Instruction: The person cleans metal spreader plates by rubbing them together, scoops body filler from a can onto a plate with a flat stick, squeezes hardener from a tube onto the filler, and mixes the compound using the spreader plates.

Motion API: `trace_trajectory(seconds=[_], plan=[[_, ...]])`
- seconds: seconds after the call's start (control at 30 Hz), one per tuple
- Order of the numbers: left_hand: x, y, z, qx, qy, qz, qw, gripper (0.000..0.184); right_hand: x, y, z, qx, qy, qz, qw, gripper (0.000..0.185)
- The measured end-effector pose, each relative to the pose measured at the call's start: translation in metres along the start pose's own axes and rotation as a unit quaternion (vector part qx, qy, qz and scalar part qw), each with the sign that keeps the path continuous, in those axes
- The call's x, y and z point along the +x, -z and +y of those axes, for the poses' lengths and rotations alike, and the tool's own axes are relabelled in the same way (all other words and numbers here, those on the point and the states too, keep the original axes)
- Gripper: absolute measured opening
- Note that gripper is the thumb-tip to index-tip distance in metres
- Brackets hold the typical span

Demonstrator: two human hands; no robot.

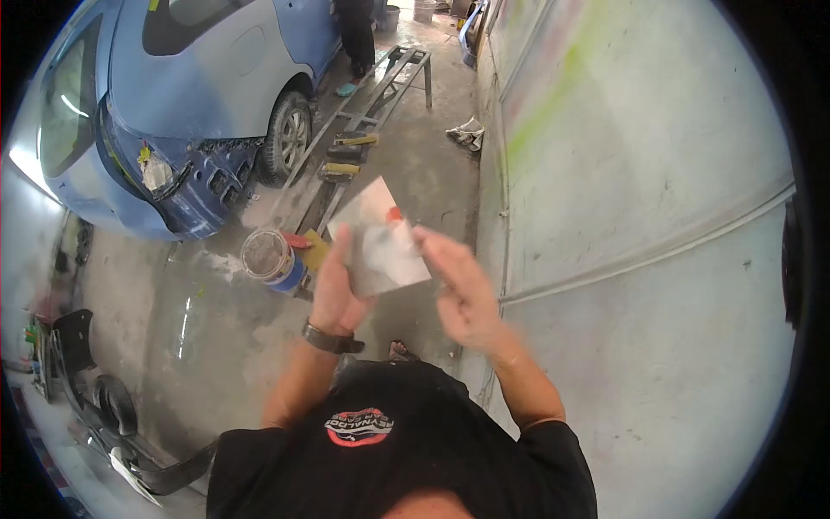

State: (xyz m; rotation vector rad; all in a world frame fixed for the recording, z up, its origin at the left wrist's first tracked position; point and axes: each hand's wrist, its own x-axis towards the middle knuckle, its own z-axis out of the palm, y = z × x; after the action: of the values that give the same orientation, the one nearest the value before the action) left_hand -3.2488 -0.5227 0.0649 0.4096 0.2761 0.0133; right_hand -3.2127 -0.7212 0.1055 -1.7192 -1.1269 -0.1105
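A flat, pale square plate (385, 251) with grey-white paste and a small red-orange spot is held up in front of my chest. My left hand (335, 285) grips its left and lower edge, the thumb lying along the face. My right hand (460, 290) is at the plate's right edge, blurred, with its fingers partly bent; whether it holds anything small is hidden. Below and left of the plate stands a bucket (268, 258) of greyish material, with a red-handled tool and a yellow piece (315, 251) beside it.
A blue car (199, 78) with its rear bumper off is at the upper left. A metal bench (380, 91) bears sanding blocks (341, 169). Behind it stands a person (354, 35). Large pale panels (640, 173) line the right. Black car parts (112, 406) lie lower left.
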Motion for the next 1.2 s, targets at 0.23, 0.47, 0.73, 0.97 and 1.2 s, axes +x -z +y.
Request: trace_trajectory(seconds=[0.23, 0.47, 0.73, 0.97, 1.2], plan=[[0.000, 0.023, -0.011, 0.119, -0.043, -0.030, 0.992, 0.039, -0.022, -0.003, 0.051, -0.281, 0.019, -0.095, 0.955, 0.065], [-0.007, 0.022, 0.013, 0.251, -0.166, 0.053, 0.952, 0.034, -0.012, 0.026, 0.034, -0.326, -0.048, -0.042, 0.943, 0.060], [-0.008, 0.025, 0.004, 0.466, -0.228, 0.108, 0.848, 0.037, -0.005, -0.009, 0.002, -0.422, 0.021, -0.110, 0.899, 0.063], [-0.019, 0.018, 0.009, 0.505, -0.204, 0.090, 0.834, 0.042, -0.001, -0.004, 0.003, -0.433, 0.036, -0.108, 0.894, 0.062], [0.009, 0.055, -0.011, 0.386, -0.251, 0.086, 0.883, 0.037, 0.012, 0.016, 0.002, -0.073, -0.082, -0.095, 0.989, 0.058]])
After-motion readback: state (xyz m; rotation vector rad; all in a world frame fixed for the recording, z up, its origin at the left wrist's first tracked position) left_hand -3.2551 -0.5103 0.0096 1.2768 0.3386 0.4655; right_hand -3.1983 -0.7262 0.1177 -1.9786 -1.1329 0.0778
